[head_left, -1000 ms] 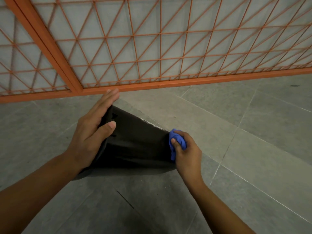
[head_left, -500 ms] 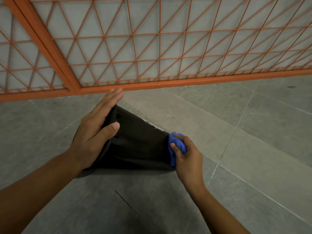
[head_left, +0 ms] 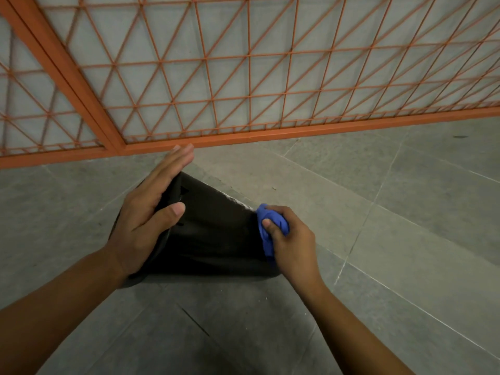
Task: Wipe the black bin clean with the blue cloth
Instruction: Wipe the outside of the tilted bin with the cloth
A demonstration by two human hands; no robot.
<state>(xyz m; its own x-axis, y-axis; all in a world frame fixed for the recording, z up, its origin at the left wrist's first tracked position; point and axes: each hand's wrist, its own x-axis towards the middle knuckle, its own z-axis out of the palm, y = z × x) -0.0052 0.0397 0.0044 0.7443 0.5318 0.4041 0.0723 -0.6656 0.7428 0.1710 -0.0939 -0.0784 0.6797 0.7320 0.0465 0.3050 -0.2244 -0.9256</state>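
Black bin [head_left: 216, 234]: left hand [head_left: 146, 212] steadies, right hand [head_left: 292, 239] presses blue cloth [head_left: 270, 226].

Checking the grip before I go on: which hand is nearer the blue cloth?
Right. The right hand grips the blue cloth; the left hand rests across the black bin.

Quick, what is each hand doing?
Left hand: open, flat on the black bin.
Right hand: closed, gripping the blue cloth.
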